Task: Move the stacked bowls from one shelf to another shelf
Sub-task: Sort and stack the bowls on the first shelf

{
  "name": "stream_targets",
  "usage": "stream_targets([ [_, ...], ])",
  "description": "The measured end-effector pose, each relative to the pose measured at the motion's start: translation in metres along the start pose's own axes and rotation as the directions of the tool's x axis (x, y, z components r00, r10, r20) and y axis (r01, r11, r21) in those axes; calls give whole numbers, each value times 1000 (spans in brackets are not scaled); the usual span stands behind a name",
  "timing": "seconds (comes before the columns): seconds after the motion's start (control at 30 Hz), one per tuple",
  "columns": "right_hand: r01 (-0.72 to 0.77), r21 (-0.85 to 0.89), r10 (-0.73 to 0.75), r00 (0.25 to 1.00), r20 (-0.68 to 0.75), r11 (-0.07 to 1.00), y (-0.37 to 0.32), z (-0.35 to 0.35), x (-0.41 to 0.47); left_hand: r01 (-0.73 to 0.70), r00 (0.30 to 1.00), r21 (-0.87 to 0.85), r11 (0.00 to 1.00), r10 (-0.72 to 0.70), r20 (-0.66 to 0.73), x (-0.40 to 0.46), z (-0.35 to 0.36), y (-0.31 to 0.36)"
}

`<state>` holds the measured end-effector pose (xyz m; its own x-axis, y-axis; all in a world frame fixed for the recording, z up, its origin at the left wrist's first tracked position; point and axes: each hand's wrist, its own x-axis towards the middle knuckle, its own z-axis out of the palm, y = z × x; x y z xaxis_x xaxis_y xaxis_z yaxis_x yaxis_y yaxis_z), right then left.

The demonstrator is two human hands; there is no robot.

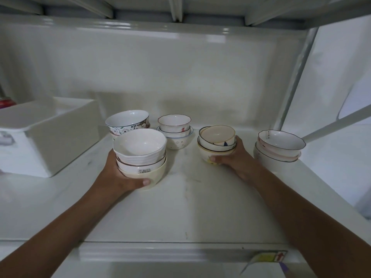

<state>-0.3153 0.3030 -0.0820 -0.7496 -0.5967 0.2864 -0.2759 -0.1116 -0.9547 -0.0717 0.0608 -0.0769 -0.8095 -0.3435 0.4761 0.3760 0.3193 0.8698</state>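
Observation:
Several stacks of bowls stand on a white shelf (180, 207). My left hand (118, 177) grips the near-left stack of white and cream bowls (140, 155) from its left side, thumb across the bottom bowl. My right hand (230, 155) holds the stack with a peach-tinted top bowl (216, 141) from its right side, thumb under its front. Behind stand a floral-patterned stack (128, 121) and a stack with a red character (174, 127). At the far right sits a stack with pink rims (279, 149).
A white rectangular bin (50, 137) takes up the left of the shelf, with a red object (6, 102) behind it. Another shelf (140, 23) hangs close overhead. A metal upright and diagonal brace (297, 77) frame the right side. A label (269, 257) marks the front edge.

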Motion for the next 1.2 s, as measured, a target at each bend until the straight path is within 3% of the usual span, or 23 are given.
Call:
stream_targets([
  [0.47, 6, 20, -6, 1000, -5, 1000, 7, 2, 2, 122, 992, 19, 992, -122, 18, 1, -1, -6],
  [0.73, 11, 126, -11, 1000, -1, 992, -6, 26, -14, 178, 984, -42, 983, -177, 31, -1, -4, -8],
  [1.0, 19, 254, -54, 990, 129, 967, -37, 45, -48, 149, 986, -63, 987, -144, 79, 3, 17, 11],
  [1.2, 49, 268, -73, 994, 79, 962, -45, 38, -75, 163, 982, -102, 981, -152, 111, -1, 27, 21],
])
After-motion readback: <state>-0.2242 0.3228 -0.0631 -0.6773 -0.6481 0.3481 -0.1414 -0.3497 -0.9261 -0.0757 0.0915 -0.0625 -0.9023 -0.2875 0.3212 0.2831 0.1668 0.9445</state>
